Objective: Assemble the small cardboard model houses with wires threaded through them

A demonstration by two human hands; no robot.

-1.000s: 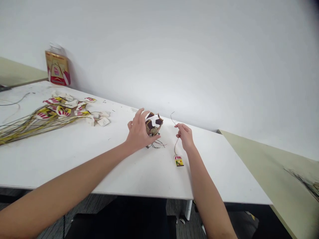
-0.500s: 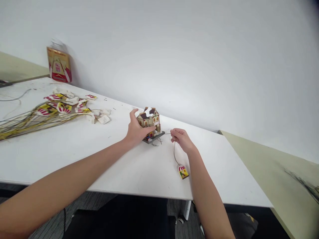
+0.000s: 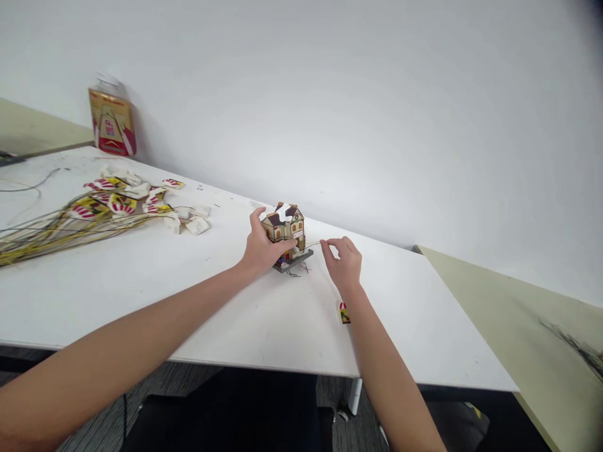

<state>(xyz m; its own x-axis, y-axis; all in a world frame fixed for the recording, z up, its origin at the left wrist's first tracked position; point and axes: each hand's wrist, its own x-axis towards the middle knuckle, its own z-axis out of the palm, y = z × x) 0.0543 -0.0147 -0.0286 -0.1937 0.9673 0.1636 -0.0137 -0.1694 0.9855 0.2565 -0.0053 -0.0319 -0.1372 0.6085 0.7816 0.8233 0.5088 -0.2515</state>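
My left hand [image 3: 264, 247] is wrapped round a small model house [image 3: 298, 225], holding it tilted over the table. The house has beige walls, a dark roof with white patches and a grey base; a few thin wire ends stick out beneath it. To its right, my right hand [image 3: 343, 260] pinches a thin wire [image 3: 313, 244] between thumb and fingertips, and the wire reaches toward the house front. Below that hand lies a small yellow piece with a red-and-white striped top [image 3: 344, 312], partly hidden by my right forearm.
On the left of the white table [image 3: 226, 314] lies a pile of similar striped pieces [image 3: 121, 204] with long yellow and dark wires [image 3: 56, 235]. A gold-and-red bag [image 3: 112, 122] stands against the wall at the back left. Another bundle of wires [image 3: 572, 345] is at far right.
My right hand has risen slightly and turned, with the wire still pinched. The striped piece has shifted up and is now partly behind my forearm. The house has moved slightly right.
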